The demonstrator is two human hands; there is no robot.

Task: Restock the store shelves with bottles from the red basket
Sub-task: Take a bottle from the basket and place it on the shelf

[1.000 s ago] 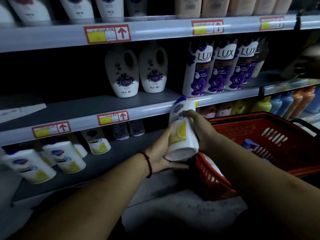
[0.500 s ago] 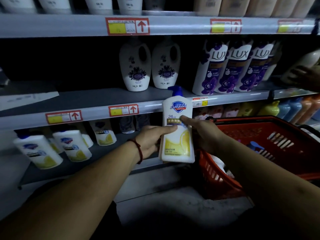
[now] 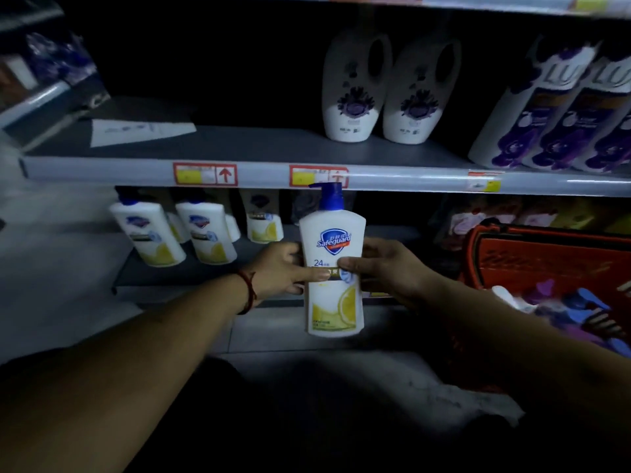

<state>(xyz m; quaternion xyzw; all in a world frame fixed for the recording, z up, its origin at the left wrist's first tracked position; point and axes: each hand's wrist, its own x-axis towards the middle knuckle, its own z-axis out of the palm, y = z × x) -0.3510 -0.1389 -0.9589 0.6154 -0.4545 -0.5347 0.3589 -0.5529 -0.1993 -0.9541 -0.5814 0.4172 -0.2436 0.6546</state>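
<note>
bottle: we hold the Safeguard bottle (image 3: 333, 264) upright before the lower shelf (image 3: 191, 271) | left hand (image 3: 278, 268) and right hand (image 3: 389, 268) clasp its sides (thumbs across the label); red basket (image 3: 546, 247) sits just right

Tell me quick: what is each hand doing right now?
Left hand: grips the upright Safeguard bottle from its left side.
Right hand: grips the same bottle from its right side, thumb across the label.
</note>
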